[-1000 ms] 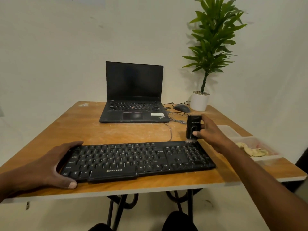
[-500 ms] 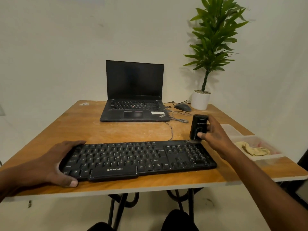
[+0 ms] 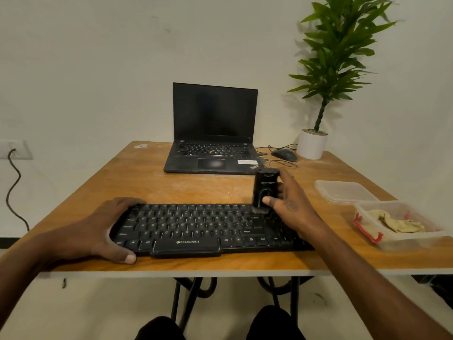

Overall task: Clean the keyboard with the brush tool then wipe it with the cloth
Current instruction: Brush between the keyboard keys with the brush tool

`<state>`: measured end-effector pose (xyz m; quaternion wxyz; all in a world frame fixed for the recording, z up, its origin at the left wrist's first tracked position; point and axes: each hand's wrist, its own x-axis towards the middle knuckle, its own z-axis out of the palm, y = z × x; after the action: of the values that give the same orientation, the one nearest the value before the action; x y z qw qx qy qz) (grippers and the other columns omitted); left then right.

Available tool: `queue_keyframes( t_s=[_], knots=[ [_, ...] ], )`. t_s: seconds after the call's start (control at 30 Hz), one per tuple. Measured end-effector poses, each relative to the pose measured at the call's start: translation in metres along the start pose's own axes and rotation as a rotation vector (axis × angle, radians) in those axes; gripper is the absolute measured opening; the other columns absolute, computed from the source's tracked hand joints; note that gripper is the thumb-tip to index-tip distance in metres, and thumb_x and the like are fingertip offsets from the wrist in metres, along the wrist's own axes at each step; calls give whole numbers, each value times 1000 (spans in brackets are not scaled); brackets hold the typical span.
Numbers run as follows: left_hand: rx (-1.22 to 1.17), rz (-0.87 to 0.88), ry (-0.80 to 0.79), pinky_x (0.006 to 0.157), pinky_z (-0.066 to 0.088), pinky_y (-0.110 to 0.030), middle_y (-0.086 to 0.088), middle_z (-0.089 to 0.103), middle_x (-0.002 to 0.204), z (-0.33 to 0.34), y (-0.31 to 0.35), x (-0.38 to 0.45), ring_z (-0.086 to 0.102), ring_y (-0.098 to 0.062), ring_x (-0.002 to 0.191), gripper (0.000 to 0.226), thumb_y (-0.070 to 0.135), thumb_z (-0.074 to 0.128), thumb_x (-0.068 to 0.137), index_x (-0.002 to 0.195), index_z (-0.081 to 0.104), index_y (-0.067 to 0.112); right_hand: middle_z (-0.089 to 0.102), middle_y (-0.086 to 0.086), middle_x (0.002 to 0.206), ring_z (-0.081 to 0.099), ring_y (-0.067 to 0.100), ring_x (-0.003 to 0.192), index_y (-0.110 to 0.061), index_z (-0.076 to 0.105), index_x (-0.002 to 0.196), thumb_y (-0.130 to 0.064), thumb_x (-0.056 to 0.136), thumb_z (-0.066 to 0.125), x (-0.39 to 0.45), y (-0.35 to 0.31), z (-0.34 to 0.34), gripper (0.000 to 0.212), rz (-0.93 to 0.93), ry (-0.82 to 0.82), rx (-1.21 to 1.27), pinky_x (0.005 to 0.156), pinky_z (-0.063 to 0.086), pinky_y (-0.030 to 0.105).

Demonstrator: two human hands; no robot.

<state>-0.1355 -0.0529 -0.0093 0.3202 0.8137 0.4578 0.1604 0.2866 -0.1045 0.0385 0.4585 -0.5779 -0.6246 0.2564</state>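
A black keyboard [image 3: 196,227] lies along the front edge of the wooden table [image 3: 171,187]. My left hand [image 3: 98,229] grips its left end, thumb at the front edge and fingers over the back. My right hand [image 3: 289,202] holds an upright black brush tool [image 3: 264,185], its bristles touching the keyboard's top row right of centre. My right forearm hides the keyboard's right end. A crumpled yellow cloth [image 3: 397,223] lies in a clear plastic box [image 3: 414,241] at the right.
An open laptop [image 3: 213,133] stands at the back of the table, with a mouse [image 3: 284,154] and cables beside it. A potted plant [image 3: 312,143] sits at the back right. The box's lid [image 3: 343,191] lies behind the box.
My right hand has carried the brush tool leftward along the keyboard's top row, from the far right corner to right of centre. My left hand has stayed on the keyboard's left end.
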Motion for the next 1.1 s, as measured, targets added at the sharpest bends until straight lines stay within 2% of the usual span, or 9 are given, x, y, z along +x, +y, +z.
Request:
queue_keyframes(
  t_s=[0.07,0.23,0.47,0.6,0.7,0.77,0.83,0.93,1.1],
  knots=[
    [4,-1,1,104,40,-22,44,30,139,1,1,-2,36,16,129,128,85,90,40,148,26,62,57,-18,106,60,2,98,-26,42,137,2,91,64,-1,-4,4,58,6,19,3,64,52,15],
    [-60,-36,4,97,42,-16,37,27,146,2,6,-6,40,5,134,135,74,96,40,147,15,72,64,-7,103,67,15,98,-27,42,115,-1,89,68,4,-22,66,45,-93,-91,-67,75,63,40],
    [-100,-19,27,94,47,-12,30,34,148,5,5,-7,45,9,131,137,64,100,46,151,11,69,67,-1,103,65,8,89,-24,42,114,-4,89,69,10,-36,99,42,-150,-100,-147,71,62,32],
    [-122,-7,23,98,48,-17,28,36,149,3,5,-5,47,3,133,138,63,101,46,149,10,74,63,6,116,65,15,97,-22,40,127,0,89,66,9,-55,139,51,-173,-197,-85,71,62,31],
    [-142,-5,24,103,53,-27,24,40,150,3,5,-6,52,-4,133,142,63,103,46,152,8,70,63,7,115,64,17,98,-22,41,128,-1,88,67,13,-73,179,52,-217,-228,-66,69,59,27],
    [-154,4,35,106,54,-33,22,44,149,4,6,-7,54,-2,132,145,62,103,45,155,9,64,64,7,113,64,19,98,-21,41,127,-2,88,68,17,-82,197,51,-228,-248,-57,72,59,31],
    [-162,15,41,107,54,-33,24,47,148,4,8,-8,55,3,130,145,62,103,45,157,11,58,64,9,112,65,21,97,-19,41,127,-4,88,68,20,-86,206,50,-224,-272,-38,71,58,32],
    [-168,31,40,106,55,-30,22,48,148,4,9,-8,56,4,129,140,60,102,47,155,13,57,64,9,114,63,21,100,-19,41,131,-9,89,70,23,-87,207,52,-211,-295,4,68,51,24],
    [-176,63,39,111,53,-36,24,46,149,4,8,-6,54,-1,135,135,62,102,48,152,14,61,65,10,114,65,21,98,-17,41,135,-17,89,73,24,-88,207,55,-266,-315,-1,76,57,32]
  ],
)
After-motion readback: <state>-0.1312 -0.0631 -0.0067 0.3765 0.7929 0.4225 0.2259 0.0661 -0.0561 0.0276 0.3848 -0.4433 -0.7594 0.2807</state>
